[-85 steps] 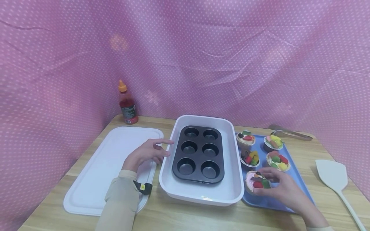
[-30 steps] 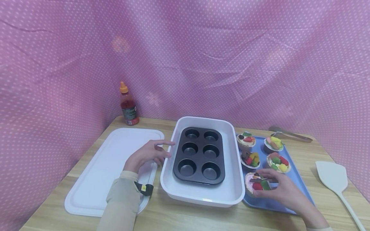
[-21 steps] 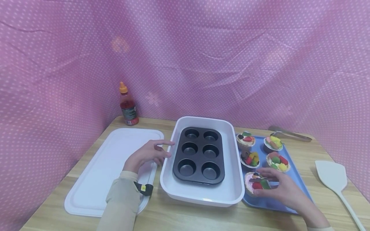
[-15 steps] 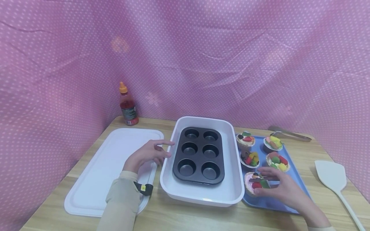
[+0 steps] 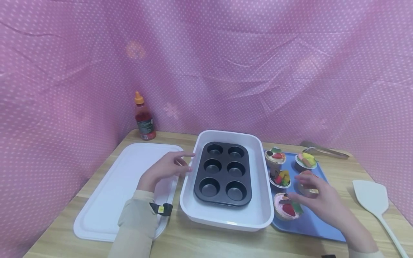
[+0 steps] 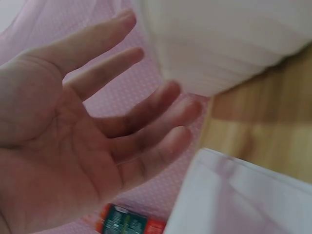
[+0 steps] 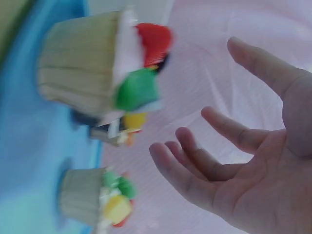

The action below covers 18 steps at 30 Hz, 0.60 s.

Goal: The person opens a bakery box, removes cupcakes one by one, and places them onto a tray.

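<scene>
My right hand [image 5: 324,200] hovers over the blue tray [image 5: 309,224], its fingers spread and holding nothing. Just left of its thumb stands a pink-topped cupcake [image 5: 280,209] with red and green toppings. In the right wrist view, that cupcake [image 7: 80,63] sits apart from the fingers [image 7: 185,180]. Several more fruit-topped cupcakes share the tray; one, a cupcake [image 5: 306,190], is partly hidden behind the hand. My left hand [image 5: 166,168], fingers loosely extended, is at the left rim of a white deep pan [image 5: 258,218]. Inside that pan lies a black muffin tin [image 5: 222,177] with hollow cups.
A white board [image 5: 126,193] lies under the left forearm. Behind it stands a red sauce bottle [image 5: 145,123]. Metal tongs [image 5: 326,150] rest at the back right, and a white spatula [image 5: 371,197] along the right edge. A pink dotted curtain [image 5: 206,64] encloses the back and sides.
The right hand has let go of the pink-topped cupcake and moved up and right, off it. The cupcake stays on the tray. The left hand has shifted up slightly beside the pan.
</scene>
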Motion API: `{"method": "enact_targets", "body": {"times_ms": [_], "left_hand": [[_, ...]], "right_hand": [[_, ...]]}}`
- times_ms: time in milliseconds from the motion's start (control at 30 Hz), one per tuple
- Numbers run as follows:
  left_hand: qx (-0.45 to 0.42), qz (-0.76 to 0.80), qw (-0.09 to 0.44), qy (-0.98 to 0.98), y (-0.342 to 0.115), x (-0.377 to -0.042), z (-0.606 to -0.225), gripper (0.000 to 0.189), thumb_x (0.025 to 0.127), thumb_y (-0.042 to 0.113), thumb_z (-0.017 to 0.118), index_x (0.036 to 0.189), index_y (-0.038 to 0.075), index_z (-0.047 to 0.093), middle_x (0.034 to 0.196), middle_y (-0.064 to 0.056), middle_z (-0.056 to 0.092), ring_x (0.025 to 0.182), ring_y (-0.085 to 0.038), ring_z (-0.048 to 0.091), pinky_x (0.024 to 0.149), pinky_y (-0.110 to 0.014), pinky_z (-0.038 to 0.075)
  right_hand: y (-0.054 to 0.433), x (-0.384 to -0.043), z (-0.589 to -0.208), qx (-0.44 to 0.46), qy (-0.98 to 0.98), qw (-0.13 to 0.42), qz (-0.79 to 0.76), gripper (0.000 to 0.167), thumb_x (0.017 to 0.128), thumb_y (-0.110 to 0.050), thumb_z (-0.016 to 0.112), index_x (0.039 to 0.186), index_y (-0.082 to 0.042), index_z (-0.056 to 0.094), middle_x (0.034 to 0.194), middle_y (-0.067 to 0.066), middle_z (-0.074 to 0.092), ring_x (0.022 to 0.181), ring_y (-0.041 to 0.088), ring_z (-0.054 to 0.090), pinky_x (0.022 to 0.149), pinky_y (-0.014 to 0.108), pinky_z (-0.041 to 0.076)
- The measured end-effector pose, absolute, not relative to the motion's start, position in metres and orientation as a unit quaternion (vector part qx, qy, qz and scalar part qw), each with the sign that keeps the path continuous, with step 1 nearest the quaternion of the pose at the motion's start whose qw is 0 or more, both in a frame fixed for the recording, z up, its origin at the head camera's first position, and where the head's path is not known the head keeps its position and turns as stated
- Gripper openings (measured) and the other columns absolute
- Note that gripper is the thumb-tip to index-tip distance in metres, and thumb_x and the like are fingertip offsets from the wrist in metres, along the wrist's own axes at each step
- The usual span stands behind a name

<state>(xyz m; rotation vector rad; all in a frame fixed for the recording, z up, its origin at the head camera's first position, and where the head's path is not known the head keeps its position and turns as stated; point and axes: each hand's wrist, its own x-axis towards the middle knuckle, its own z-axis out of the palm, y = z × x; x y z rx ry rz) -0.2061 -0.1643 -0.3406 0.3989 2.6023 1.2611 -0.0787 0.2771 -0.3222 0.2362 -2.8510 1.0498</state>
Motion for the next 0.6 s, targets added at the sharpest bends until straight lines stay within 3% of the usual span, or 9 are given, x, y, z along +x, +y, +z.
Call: {"method": "enact_targets", "body": {"times_ms": [200, 400, 500, 600], "left_hand": [[0.136, 0.428, -0.006, 0.894, -0.155, -0.194, -0.314, 0.053, 0.093, 0.028, 0.072, 0.143, 0.02, 0.057, 0.129, -0.017, 0.065, 0.115, -0.035, 0.065, 0.093, -0.051, 0.055], [0.182, 0.429, -0.112, 0.878, -0.138, -0.176, -0.295, 0.056, 0.091, 0.023, 0.076, 0.143, 0.019, 0.056, 0.138, -0.012, 0.058, 0.121, -0.031, 0.061, 0.093, -0.048, 0.056], [0.212, 0.402, -0.15, 0.878, -0.133, -0.171, -0.294, 0.061, 0.087, 0.026, 0.079, 0.143, 0.018, 0.055, 0.142, -0.011, 0.054, 0.126, -0.031, 0.057, 0.091, -0.046, 0.057], [0.215, 0.366, -0.164, 0.89, -0.13, -0.17, -0.296, 0.068, 0.084, 0.034, 0.081, 0.145, 0.02, 0.054, 0.144, -0.01, 0.052, 0.133, -0.03, 0.052, 0.099, -0.052, 0.052]], "right_hand": [[0.251, -0.083, -0.299, 0.083, -0.935, 0.055, 0.34, 0.065, 0.09, -0.036, 0.076, 0.138, 0.002, 0.055, 0.138, 0.028, 0.057, 0.12, 0.049, 0.059, 0.086, 0.051, 0.058], [0.218, -0.091, -0.282, 0.089, -0.937, 0.073, 0.331, 0.066, 0.088, -0.037, 0.078, 0.138, -0.001, 0.056, 0.139, 0.025, 0.058, 0.123, 0.046, 0.059, 0.091, 0.055, 0.055], [0.208, -0.097, -0.281, 0.083, -0.942, 0.089, 0.314, 0.068, 0.087, -0.039, 0.079, 0.14, -0.004, 0.056, 0.14, 0.027, 0.056, 0.118, 0.046, 0.061, 0.089, 0.058, 0.055], [0.201, -0.101, -0.285, 0.079, -0.942, 0.092, 0.311, 0.071, 0.087, -0.042, 0.078, 0.144, -0.007, 0.053, 0.142, 0.029, 0.052, 0.115, 0.047, 0.063, 0.086, 0.059, 0.056]]}}
